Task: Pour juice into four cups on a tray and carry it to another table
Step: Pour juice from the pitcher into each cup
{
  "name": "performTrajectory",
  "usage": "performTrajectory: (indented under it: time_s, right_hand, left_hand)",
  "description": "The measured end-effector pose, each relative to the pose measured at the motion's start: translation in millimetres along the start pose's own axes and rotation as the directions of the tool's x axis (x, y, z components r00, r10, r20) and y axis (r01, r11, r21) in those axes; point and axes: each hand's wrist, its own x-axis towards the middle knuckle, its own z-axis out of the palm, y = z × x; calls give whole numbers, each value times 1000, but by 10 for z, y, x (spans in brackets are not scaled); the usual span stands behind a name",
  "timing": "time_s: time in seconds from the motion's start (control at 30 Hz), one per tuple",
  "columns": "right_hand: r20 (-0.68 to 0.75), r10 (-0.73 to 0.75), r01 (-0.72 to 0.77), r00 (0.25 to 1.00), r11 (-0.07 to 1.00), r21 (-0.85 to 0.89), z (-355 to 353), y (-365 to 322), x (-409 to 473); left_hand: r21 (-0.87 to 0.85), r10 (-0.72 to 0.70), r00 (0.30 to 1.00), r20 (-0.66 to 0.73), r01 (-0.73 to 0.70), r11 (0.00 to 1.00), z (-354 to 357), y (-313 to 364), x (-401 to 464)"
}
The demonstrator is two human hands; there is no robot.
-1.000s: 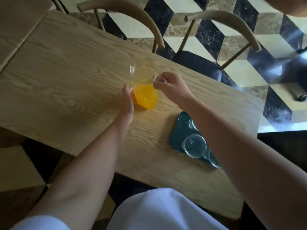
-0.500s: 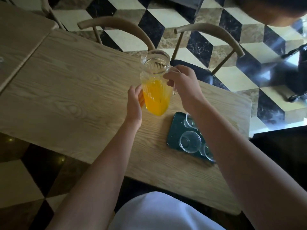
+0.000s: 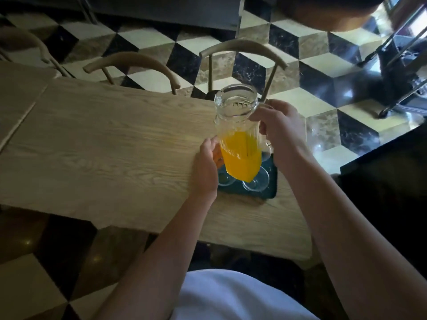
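Desk (image 3: pixel 97 144): one, pale wood grain, carrying the tray near its right end.
Chairs: two curved wooden backs, one (image 3: pixel 131 63) left, one (image 3: pixel 242 48) right, standing behind the desk.
Left hand (image 3: pixel 205 167): lying with fingers nearly straight against the jug's lower left side, steadying it.
Jug (image 3: pixel 238 132): one, clear ribbed glass, about half full of orange juice, hanging upright above the tray.
Cups: two showing clearly, one (image 3: pixel 225 177) left, one (image 3: pixel 256 181) right; others hiding behind the jug, count uncertain.
Tray (image 3: pixel 270 190): one, dark green, lying flat.
Right hand (image 3: pixel 279 128): curling round the jug's handle.
Writing: none readable.
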Motion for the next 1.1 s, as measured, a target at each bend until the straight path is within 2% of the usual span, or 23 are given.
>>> performTrajectory:
  time_s: [0.2, 0.37, 0.53, 0.7, 0.8, 0.9, 1.1]
  right_hand:
    - [-58, 32, -34, 998, 999, -29, -739, 334, -447]
    - [-73, 98, -102, 992, 993, -55, -1129, 742, -652]
    - [-93, 192, -202, 977, 972, -118, -1261, 1179, -714]
    - [-39, 218, -221, 975, 951, -216, -1316, 1458, -685]
    - [24, 214, -188, 977, 901, -392, -1272, 1555, -650]
    - [25, 228, -177, 973, 819, -546, -1171, 1640, -568]
    - [-6, 302, -216, 953, 671, -709, -955, 1677, -457]
  left_hand:
    - [-11, -119, 988, 99, 121, 993, 515, -499, -543]
    - [-91, -241, 967, 87, 249, 964, 895, -929, -898]
    - [-167, -471, 876, 106, 483, 860, 1009, -1314, -991]
    - [-153, -582, 796, 165, 604, 782, 881, -1553, -762]
    - [-122, -626, 744, 235, 661, 740, 749, -1650, -557]
    - [-110, -665, 689, 290, 714, 692, 654, -1729, -401]
    - [-172, -739, 596, 314, 801, 573, 589, -1807, -359]
